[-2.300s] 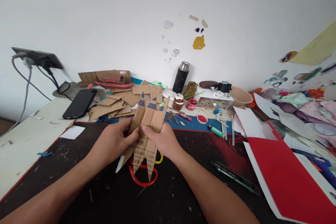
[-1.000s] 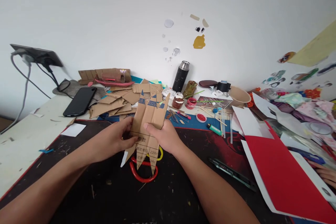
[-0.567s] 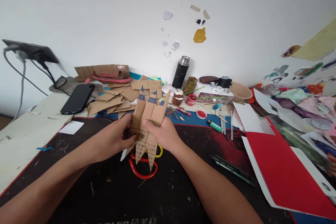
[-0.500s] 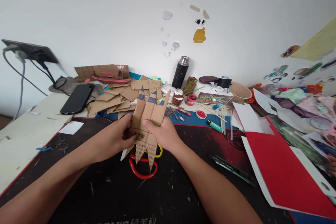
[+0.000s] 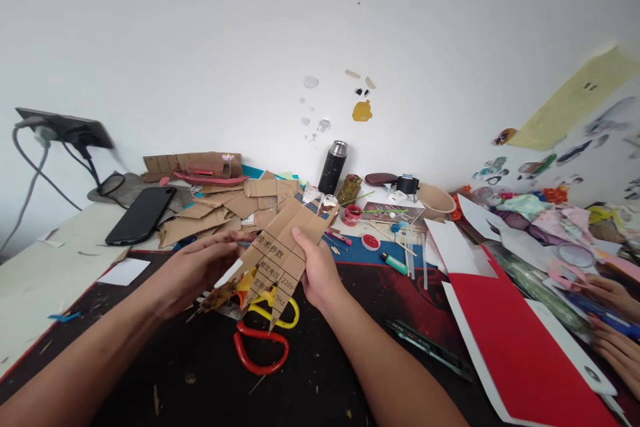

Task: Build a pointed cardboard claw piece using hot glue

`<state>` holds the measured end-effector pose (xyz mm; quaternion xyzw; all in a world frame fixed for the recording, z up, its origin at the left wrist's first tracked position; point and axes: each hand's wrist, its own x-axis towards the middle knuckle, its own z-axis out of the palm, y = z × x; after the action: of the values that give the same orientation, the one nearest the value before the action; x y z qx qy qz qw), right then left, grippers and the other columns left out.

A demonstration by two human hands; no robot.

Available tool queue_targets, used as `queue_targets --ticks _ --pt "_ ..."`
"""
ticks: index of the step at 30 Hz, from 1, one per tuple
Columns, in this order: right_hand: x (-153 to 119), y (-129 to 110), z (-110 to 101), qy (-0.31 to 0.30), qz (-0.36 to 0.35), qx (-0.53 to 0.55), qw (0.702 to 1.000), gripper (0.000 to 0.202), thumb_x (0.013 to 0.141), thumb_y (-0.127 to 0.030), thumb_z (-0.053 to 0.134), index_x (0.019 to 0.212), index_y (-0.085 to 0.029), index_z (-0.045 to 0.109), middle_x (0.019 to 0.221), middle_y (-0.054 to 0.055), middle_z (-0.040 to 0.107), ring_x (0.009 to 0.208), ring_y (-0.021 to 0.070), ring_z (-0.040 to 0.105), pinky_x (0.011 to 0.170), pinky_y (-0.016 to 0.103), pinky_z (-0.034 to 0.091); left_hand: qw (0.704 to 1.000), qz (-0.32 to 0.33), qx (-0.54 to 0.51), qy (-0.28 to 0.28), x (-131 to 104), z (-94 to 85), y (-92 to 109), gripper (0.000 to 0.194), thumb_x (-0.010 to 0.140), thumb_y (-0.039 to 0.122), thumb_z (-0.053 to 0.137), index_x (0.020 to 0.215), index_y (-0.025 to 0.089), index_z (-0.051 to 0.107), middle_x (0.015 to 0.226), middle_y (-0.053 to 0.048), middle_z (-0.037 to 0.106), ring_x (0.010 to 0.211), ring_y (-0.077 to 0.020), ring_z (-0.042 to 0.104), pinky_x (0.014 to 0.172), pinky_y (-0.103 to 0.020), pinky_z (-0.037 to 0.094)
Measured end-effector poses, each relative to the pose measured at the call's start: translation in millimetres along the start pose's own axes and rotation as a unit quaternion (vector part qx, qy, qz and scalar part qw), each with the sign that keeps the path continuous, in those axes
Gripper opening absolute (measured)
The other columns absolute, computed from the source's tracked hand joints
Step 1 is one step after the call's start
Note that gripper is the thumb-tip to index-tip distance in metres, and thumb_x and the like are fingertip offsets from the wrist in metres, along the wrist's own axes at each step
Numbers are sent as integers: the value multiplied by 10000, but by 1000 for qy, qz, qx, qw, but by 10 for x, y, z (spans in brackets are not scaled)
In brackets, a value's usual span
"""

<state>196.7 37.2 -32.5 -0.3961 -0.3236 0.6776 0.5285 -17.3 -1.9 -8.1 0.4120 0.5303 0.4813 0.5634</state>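
Observation:
A cut piece of brown cardboard (image 5: 280, 247) with pointed ends and printed black characters is held up, tilted, over the desk. My right hand (image 5: 320, 270) pinches its right side, thumb on the front. My left hand (image 5: 200, 273) is just left of the cardboard, fingers stretched out and partly apart; their tips are partly hidden near its edge. Below lies a pair of scissors with red and yellow handles (image 5: 263, 368), its upper part covered by the cardboard. A brown and yellow item (image 5: 223, 295) lies beside the scissors under my left hand; its kind is unclear.
Cardboard scraps (image 5: 200, 223) pile at the back left beside a black phone (image 5: 141, 215). A black thermos (image 5: 333, 170) and paint jars (image 5: 351, 215) stand along the wall. A green utility knife (image 5: 427, 347) and red sheet (image 5: 530, 333) lie right. Another person's hands (image 5: 613, 297) show far right.
My left hand has come off the cardboard and moved left. The cardboard now leans to the right in my right hand. The view has tilted up, and another person's hands show more at the right.

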Motion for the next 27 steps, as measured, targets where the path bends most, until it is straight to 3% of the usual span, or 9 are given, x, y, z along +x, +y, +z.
queue_targets --ticks 3,8,11,14,19,23,27 --pt "29 -19 -7 28 -5 17 999 586 812 -575 885 1257 -215 756 1191 126 873 1105 354 841 887 473 704 997 0 57 -57 -7 33 -38 422 690 460 967 1036 243 863 966 -83 853 829 -308 786 774 -435 675" --pt "37 -2 -8 37 -16 27 999 662 911 -684 774 1377 -219 703 1187 141 866 1076 359 841 848 491 705 981 24 76 -177 -88 219 -159 562 671 422 1021 1186 283 844 1188 -111 866 1183 -397 790 1046 -538 645" --pt "30 29 2 55 -2 46 997 683 950 -695 739 1431 -214 672 1278 154 848 1072 349 842 829 476 700 985 30 70 -154 -144 328 -264 804 695 474 1014 1432 304 741 1371 -138 819 1269 -411 774 1057 -571 648" --pt "10 67 16 54 10 51 997 670 989 -730 670 1414 -212 688 1283 155 846 1055 343 845 795 457 695 988 40 82 -124 -190 396 -343 932 678 494 1028 1522 318 673 1457 -145 786 1309 -411 764 1116 -580 623" --pt "-51 115 48 27 15 36 999 722 993 -823 576 1315 -196 731 1093 151 861 981 347 840 751 447 682 977 111 135 -119 -233 468 -431 750 730 562 983 1398 302 762 1425 -145 810 1311 -431 756 1146 -562 611" --pt "-75 123 75 27 10 21 999 722 938 -882 610 1199 -218 724 916 107 827 769 309 796 589 398 619 971 132 167 -108 -281 525 -472 574 812 682 869 1231 291 830 1310 -134 855 1321 -466 749 1167 -590 598" --pt "-90 124 115 39 29 49 998 638 830 -862 783 939 -241 684 690 29 694 514 202 607 424 314 442 982 136 127 -6 -324 515 -493 674 790 771 850 1253 285 788 1337 -146 844 1350 -485 730 1153 -596 610"
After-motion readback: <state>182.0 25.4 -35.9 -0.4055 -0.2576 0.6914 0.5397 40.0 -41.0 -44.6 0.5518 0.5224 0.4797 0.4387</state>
